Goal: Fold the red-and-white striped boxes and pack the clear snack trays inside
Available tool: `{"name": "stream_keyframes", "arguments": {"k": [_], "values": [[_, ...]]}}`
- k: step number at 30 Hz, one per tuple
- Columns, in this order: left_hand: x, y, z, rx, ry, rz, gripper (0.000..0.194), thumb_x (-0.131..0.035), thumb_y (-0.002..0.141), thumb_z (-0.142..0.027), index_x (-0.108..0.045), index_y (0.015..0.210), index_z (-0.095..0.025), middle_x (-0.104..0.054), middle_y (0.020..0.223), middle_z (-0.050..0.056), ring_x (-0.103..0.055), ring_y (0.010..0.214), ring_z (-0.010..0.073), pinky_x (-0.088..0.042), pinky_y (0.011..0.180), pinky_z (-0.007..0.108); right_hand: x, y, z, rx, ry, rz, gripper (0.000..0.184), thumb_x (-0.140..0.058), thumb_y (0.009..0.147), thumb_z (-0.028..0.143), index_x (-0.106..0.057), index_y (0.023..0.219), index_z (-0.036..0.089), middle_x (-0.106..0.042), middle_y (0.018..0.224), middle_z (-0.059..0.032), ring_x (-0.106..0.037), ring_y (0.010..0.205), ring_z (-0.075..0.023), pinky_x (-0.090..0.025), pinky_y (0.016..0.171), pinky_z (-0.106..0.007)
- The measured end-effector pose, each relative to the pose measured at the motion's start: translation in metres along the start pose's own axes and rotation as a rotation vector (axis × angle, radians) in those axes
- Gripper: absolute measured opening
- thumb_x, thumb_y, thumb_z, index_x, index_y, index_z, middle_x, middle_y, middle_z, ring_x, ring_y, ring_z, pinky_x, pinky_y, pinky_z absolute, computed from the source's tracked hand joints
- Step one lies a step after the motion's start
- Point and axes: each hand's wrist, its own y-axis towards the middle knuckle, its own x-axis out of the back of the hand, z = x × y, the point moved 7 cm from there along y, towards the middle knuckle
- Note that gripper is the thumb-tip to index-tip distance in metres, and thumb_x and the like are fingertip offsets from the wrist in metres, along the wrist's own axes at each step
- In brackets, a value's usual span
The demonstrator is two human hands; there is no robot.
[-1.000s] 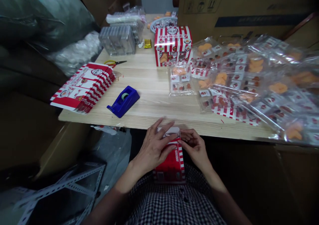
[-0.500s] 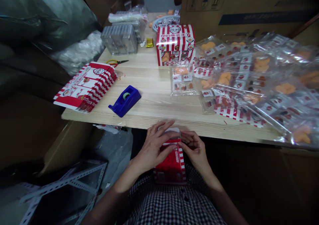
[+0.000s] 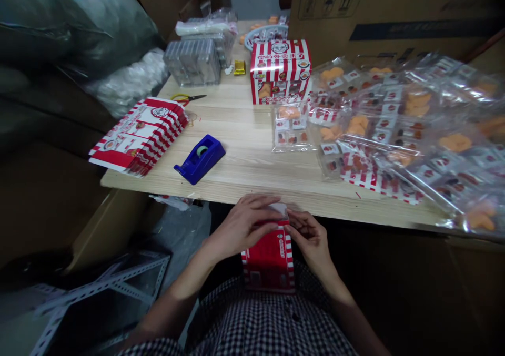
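A red and white striped cardboard box (image 3: 268, 264) rests upright in my lap, below the table's front edge. My left hand (image 3: 248, 224) lies over its upper left side, thumb across the front face and fingers over the top. My right hand (image 3: 310, 235) pinches the upper right edge between thumb and fingers. A pale flap (image 3: 279, 209) shows at the top between the hands. What lies inside the box is hidden.
On the wooden table (image 3: 244, 172) stand a blue tape dispenser (image 3: 201, 159), a stack of flat striped cartons (image 3: 138, 135), scissors (image 3: 187, 98) and an assembled striped box (image 3: 281, 72). Clear plastic packs (image 3: 379, 130) pile up at right. A metal frame (image 3: 106, 293) stands at lower left.
My left hand has shifted slightly on the box, its fingers now closer together over the top. The right hand keeps its grip on the edge. The view has moved a little.
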Motion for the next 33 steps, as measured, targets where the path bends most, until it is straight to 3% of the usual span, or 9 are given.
{"name": "stream_keyframes", "arguments": {"k": [2, 4, 12, 18, 20, 22, 25, 29, 33], "values": [[0.009, 0.004, 0.009, 0.06, -0.092, -0.025, 0.022, -0.055, 0.1, -0.029, -0.067, 0.116, -0.023, -0.069, 0.126, 0.008, -0.064, 0.115, 0.0206, -0.049, 0.1, 0.039, 0.0, 0.0, -0.003, -0.014, 0.015, 0.007, 0.026, -0.08, 0.081, 0.025, -0.075, 0.106, 0.027, -0.078, 0.113, -0.0034, -0.073, 0.108, -0.0214, -0.057, 0.101, -0.037], [0.013, 0.011, 0.017, 0.112, -0.098, -0.046, 0.021, -0.057, 0.098, -0.029, -0.065, 0.116, -0.021, -0.073, 0.108, 0.006, -0.068, 0.098, 0.0185, -0.051, 0.085, 0.033, -0.001, 0.0, -0.005, -0.023, 0.018, 0.015, 0.026, -0.079, 0.082, 0.024, -0.075, 0.107, 0.028, -0.077, 0.116, -0.003, -0.073, 0.109, -0.0212, -0.056, 0.102, -0.038], [0.004, 0.031, 0.022, 0.167, 0.158, 0.034, 0.028, -0.058, 0.096, -0.036, -0.068, 0.079, -0.016, -0.065, 0.071, 0.002, -0.058, 0.067, 0.0149, -0.036, 0.064, 0.027, -0.002, -0.008, 0.001, 0.0, -0.115, 0.015, 0.021, -0.078, 0.083, 0.026, -0.077, 0.104, 0.029, -0.074, 0.119, -0.0039, -0.069, 0.114, -0.0202, -0.052, 0.102, -0.033], [0.006, 0.033, 0.013, 0.067, 0.054, 0.038, 0.024, -0.059, 0.097, -0.034, -0.074, 0.087, -0.017, -0.072, 0.08, 0.005, -0.065, 0.078, 0.0183, -0.044, 0.072, 0.03, -0.002, -0.001, 0.003, 0.028, -0.123, 0.015, 0.014, -0.078, 0.084, 0.028, -0.077, 0.098, 0.028, -0.07, 0.117, -0.0031, -0.067, 0.111, -0.0194, -0.051, 0.099, -0.031], [0.021, 0.023, 0.016, 0.056, -0.042, -0.092, 0.022, -0.058, 0.098, -0.033, -0.074, 0.101, -0.019, -0.076, 0.098, 0.007, -0.068, 0.094, 0.0202, -0.048, 0.085, 0.032, 0.001, 0.002, 0.002, 0.034, -0.142, 0.002, 0.01, -0.077, 0.084, 0.029, -0.077, 0.094, 0.027, -0.07, 0.112, -0.0032, -0.067, 0.106, -0.0189, -0.051, 0.095, -0.031], [0.043, 0.004, 0.023, 0.069, -0.134, -0.308, 0.023, -0.06, 0.097, -0.03, -0.072, 0.114, -0.021, -0.073, 0.117, 0.01, -0.066, 0.11, 0.0217, -0.047, 0.098, 0.036, 0.007, 0.004, 0.003, 0.049, -0.169, -0.028, 0.007, -0.077, 0.085, 0.03, -0.077, 0.091, 0.026, -0.07, 0.108, -0.0035, -0.066, 0.104, -0.019, -0.05, 0.093, -0.031], [0.057, -0.035, 0.038, 0.114, -0.246, -0.527, 0.016, -0.066, 0.093, -0.025, -0.072, 0.106, -0.02, -0.07, 0.123, 0.011, -0.063, 0.118, 0.0237, -0.044, 0.106, 0.041, 0.015, 0.005, 0.003, 0.064, -0.194, -0.067, 0.007, -0.076, 0.084, 0.031, -0.077, 0.088, 0.025, -0.071, 0.102, -0.0042, -0.066, 0.101, -0.02, -0.051, 0.09, -0.032], [0.024, -0.065, 0.053, 0.2, -0.372, -0.499, 0.021, -0.074, 0.086, -0.025, -0.073, 0.107, -0.02, -0.065, 0.129, 0.013, -0.06, 0.123, 0.0263, -0.043, 0.109, 0.043, 0.013, 0.007, 0.003, 0.06, -0.207, -0.049, 0.008, -0.076, 0.084, 0.033, -0.077, 0.087, 0.025, -0.072, 0.1, -0.0052, -0.066, 0.102, -0.0216, -0.051, 0.088, -0.033], [-0.01, -0.07, 0.062, 0.302, -0.476, -0.528, 0.02, -0.067, 0.092, -0.028, -0.075, 0.109, -0.021, -0.062, 0.135, 0.012, -0.057, 0.127, 0.0254, -0.042, 0.11, 0.04, 0.008, 0.008, 0.002, 0.082, -0.206, -0.016, 0.009, -0.075, 0.085, 0.033, -0.076, 0.087, 0.025, -0.072, 0.102, -0.0055, -0.065, 0.107, -0.0233, -0.05, 0.094, -0.036]]}}
